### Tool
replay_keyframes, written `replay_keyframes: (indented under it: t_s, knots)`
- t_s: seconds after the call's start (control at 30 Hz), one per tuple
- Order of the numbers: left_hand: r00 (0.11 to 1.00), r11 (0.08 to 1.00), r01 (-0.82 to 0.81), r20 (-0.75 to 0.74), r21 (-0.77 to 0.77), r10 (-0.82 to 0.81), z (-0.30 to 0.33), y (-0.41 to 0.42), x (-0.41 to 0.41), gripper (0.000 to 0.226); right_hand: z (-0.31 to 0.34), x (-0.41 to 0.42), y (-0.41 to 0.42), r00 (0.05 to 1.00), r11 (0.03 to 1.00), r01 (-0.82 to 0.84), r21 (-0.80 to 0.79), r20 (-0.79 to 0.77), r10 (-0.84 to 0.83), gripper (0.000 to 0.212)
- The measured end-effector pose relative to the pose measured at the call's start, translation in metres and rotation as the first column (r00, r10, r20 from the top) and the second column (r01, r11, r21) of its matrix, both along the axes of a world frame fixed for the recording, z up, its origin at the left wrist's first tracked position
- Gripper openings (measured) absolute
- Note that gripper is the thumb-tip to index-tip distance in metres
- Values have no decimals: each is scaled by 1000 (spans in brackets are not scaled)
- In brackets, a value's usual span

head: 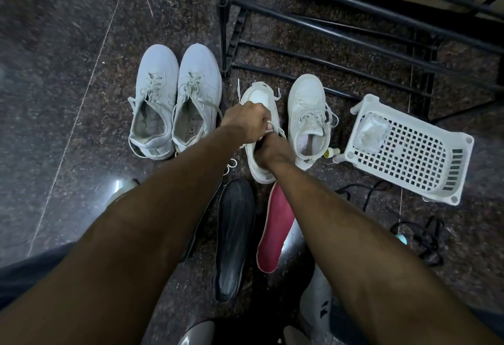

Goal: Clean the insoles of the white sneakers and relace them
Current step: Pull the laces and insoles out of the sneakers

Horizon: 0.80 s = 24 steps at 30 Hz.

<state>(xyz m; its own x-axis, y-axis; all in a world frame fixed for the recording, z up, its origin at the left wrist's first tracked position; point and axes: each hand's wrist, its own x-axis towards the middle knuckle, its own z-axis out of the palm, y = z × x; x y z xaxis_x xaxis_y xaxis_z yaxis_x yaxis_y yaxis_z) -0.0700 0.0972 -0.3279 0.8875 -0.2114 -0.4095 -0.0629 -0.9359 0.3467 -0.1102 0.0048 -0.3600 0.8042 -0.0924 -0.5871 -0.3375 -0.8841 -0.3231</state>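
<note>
From the head camera you look down at the floor [68,71], where the white sneaker [259,104] you are working on sits between your two hands, just beside its partner sneaker [309,110] on the right. Your left hand [245,122] has its fingers curled tight, pinching the white lace [274,129] over the middle of the shoe. Your right hand [272,151] sits over the heel end of the shoe with its fingers bent down; it seems to hold the lace or the shoe's edge, but you cannot tell which. The lace is thin, soft and floppy, so it will bend and slip if you hold it far from the tip. Pinch it close to the end, where it is stiffer, to poke it through a hole. The sneaker is light and could slide on the shiny floor, so keep one hand on its side to steady it. A red insole [275,224] and a dark insole [234,235] lie on the floor near you; they look thin and bendy, so lift them by an edge. Another pair of sneakers [174,93] stands to the left, and a white basket [409,153] lies to the right.
</note>
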Motion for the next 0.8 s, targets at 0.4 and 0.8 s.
replay_keyframes:
  t_s: [0.4,0.8]
  knots:
    - [1000,999,-28,10,-18,28,-6,-2,-7,15,3,-15,-22,851,771,476,422,-1,-525,6]
    - [998,998,-58,-6,-10,58,-4,-5,-10,14,60,-20,-83,903,791,412,452,-85,-421,17]
